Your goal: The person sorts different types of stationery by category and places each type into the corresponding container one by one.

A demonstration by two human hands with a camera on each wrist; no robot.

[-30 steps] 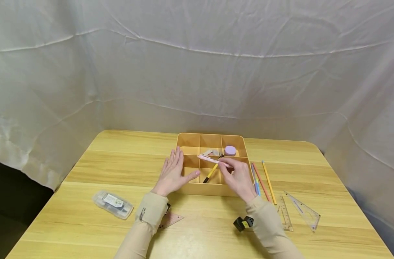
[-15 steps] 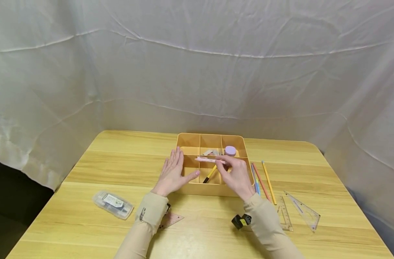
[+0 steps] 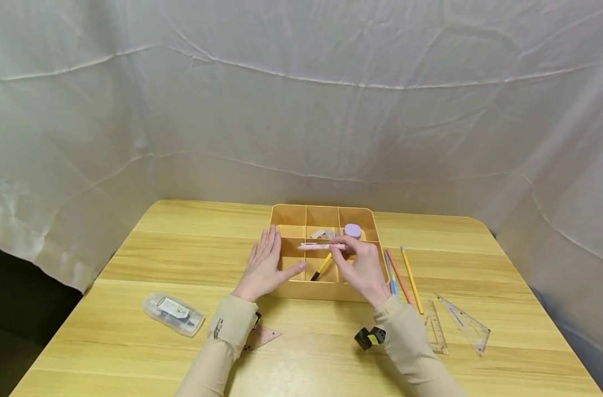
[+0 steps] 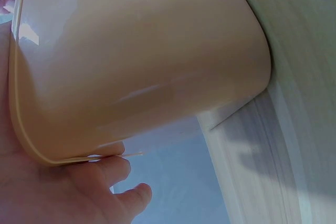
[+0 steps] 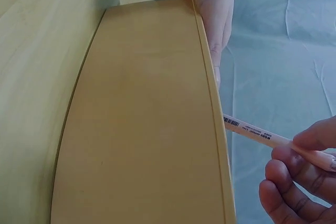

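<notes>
A pale pink pen (image 3: 313, 247) lies nearly level above the divided orange box (image 3: 311, 291). My right hand (image 3: 363, 271) pinches it near one end between thumb and fingers. In the right wrist view printing shows on the pen (image 5: 257, 134), and part of it is behind the box's wall (image 5: 142, 114). My left hand (image 3: 268, 266) rests on the box's left edge with fingers extended and thumb over the front rim. In the left wrist view that hand (image 4: 73, 192) touches the box's rounded corner. Inside the box lie a yellow-and-black pen (image 3: 322, 267), a purple rounded item (image 3: 352, 230) and small pale pieces (image 3: 321, 234).
Right of the box lie a yellow pencil (image 3: 412, 281), a red pencil (image 3: 399, 275) and blue sticks (image 3: 393, 281). Two clear set squares (image 3: 465, 324) are nearer the right sleeve. A pink triangle (image 3: 265, 336) sits by the left wrist. A translucent case (image 3: 173, 313) lies at left.
Over the last second my right hand shifts slightly left, and the pink pen turns from slanting to nearly level. My left hand and the box stay put.
</notes>
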